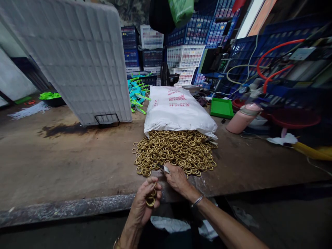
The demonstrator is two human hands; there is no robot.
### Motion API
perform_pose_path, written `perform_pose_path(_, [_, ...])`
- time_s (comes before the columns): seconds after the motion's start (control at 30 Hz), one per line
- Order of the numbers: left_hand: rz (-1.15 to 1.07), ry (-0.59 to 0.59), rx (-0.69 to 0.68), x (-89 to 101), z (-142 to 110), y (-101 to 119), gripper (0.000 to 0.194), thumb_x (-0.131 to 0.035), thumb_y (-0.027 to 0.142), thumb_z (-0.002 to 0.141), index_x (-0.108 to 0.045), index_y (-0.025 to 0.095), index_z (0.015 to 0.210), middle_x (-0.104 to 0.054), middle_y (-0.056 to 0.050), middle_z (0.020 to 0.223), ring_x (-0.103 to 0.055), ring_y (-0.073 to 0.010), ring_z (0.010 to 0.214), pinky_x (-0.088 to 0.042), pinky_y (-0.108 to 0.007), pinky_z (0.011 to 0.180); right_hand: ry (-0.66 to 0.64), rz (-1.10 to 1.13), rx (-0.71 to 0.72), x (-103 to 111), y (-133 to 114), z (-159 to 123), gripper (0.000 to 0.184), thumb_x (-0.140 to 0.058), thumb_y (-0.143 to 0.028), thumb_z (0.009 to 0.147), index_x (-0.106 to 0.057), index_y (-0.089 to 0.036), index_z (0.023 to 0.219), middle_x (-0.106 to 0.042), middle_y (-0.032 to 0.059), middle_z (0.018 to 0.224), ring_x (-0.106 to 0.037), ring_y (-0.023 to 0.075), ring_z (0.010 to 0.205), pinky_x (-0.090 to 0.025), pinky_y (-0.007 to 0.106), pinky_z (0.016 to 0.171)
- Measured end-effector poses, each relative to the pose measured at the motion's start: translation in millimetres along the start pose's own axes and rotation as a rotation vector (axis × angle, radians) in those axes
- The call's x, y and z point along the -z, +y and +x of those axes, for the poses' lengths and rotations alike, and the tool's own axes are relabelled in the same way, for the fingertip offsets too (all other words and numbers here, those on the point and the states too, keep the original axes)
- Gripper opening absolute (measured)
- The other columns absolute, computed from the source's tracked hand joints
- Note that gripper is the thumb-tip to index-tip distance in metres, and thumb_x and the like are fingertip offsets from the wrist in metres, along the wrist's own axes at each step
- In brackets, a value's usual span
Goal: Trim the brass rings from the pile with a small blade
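Several gold-coloured rings (pixel 150 201) are held in my left hand (pixel 145 197), its fingers curled around them at the table's front edge. My right hand (pixel 177 178), with a bracelet at the wrist, reaches to the near side of a heap of gold rings (pixel 176 148). Its fingers are closed on a small tool (pixel 165 169) with a pale body and a dark, narrow tip; the exact kind is unclear. That tip touches or hovers just over the rings. Behind the heap lies a white sack (pixel 178 110) with red print, its open end toward me and rings spread out before it.
A tall white padded panel (pixel 103 62) stands at the left in a black wire stand (pixel 107 119). Beyond the sack are green-and-blue plastic pieces (pixel 137 91) and stacked crates (pixel 185 55). On the right sit a green tray (pixel 221 108), a pink bottle (pixel 242 119) and a machine with orange hoses (pixel 278 43).
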State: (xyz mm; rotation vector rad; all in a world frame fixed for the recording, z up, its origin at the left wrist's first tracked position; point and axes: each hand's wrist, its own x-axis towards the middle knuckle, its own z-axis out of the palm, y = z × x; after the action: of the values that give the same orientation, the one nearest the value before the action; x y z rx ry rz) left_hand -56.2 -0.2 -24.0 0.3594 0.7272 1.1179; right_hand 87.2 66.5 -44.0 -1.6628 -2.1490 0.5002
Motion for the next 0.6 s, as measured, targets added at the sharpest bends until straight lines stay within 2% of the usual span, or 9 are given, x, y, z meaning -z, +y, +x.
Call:
perform_pose_path(0.13, [-0.039, 0.053, -0.019, 4.0, 5, -1, 0.02, -0.069, 0.026, 0.065, -0.055, 0.014, 0.073, -0.059, -0.003, 0.073, -0.054, -0.0094, 0.058, -0.032, -0.013, 0.036, 0.001, 0.33, -0.079, 0, -4, -4, 0.024, -0.043, -0.024, 0.079, -0.047, -0.018, 0.056, -0.047, -0.0028, 0.052, -0.041, 0.0093, 0.051, -0.027, 0.02, 0.05])
perform_pose_path(0.27, [-0.073, 0.089, -0.012, 3.8, 10, -3, 0.02, -0.07, 0.022, 0.063, -0.055, 0.014, 0.074, -0.058, 0.0, 0.068, -0.054, -0.0076, 0.056, -0.031, -0.012, 0.036, -0.041, 0.611, -0.12, 5, -14, -12, 0.026, -0.044, -0.027, 0.078, -0.047, -0.017, 0.053, -0.045, -0.0043, 0.049, -0.041, 0.0084, 0.049, -0.03, 0.019, 0.05])
perform_pose_path(0.43, [-0.087, 0.141, 0.001, 0.8, 14, -7, 0.028, -0.072, 0.028, 0.062, -0.057, 0.013, 0.081, -0.059, 0.0, 0.067, -0.054, -0.0069, 0.054, -0.031, -0.011, 0.036, -0.044, 0.696, -0.14, 9, -18, -19, 0.03, -0.043, -0.03, 0.078, -0.046, -0.017, 0.05, -0.044, -0.0045, 0.047, -0.04, 0.0079, 0.047, -0.03, 0.02, 0.049])
perform_pose_path(0.6, [0.074, 0.152, -0.097, -4.1, 16, -15, 0.029, -0.071, 0.031, 0.063, -0.057, 0.014, 0.082, -0.057, 0.002, 0.062, -0.05, -0.0061, 0.048, -0.031, -0.012, 0.034, -0.102, 0.764, -0.178, 7, -11, -20, 0.033, -0.043, -0.03, 0.077, -0.045, -0.017, 0.047, -0.044, -0.0039, 0.045, -0.039, 0.0072, 0.046, -0.03, 0.02, 0.048])
